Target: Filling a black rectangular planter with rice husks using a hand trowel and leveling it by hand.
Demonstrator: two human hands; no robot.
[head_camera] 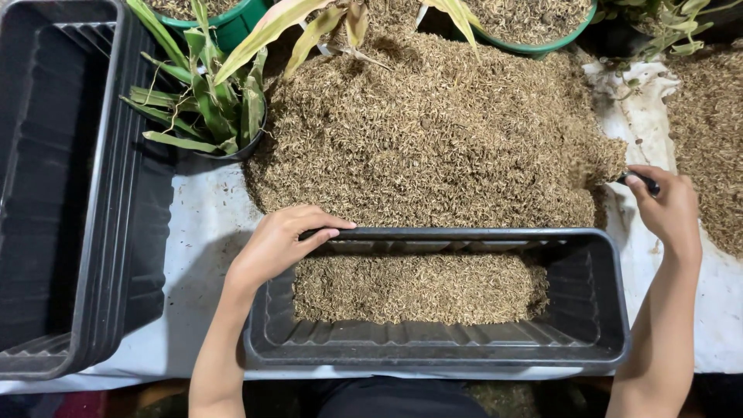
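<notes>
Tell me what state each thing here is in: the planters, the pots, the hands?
Black planter: partly filled with husks.
Stacked black planters: nested, look empty.
Husk pile: heaped loose on the white sheet.
Potted plant: upright.
Left hand: gripping the planter's far rim.
Right hand: holding a dark tool.

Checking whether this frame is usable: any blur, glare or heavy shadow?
Head view: sharp on the husk pile and black planter; slight motion blur at the right hand; stacked planters lost in dark; white sheet bright, not glaring.
</notes>
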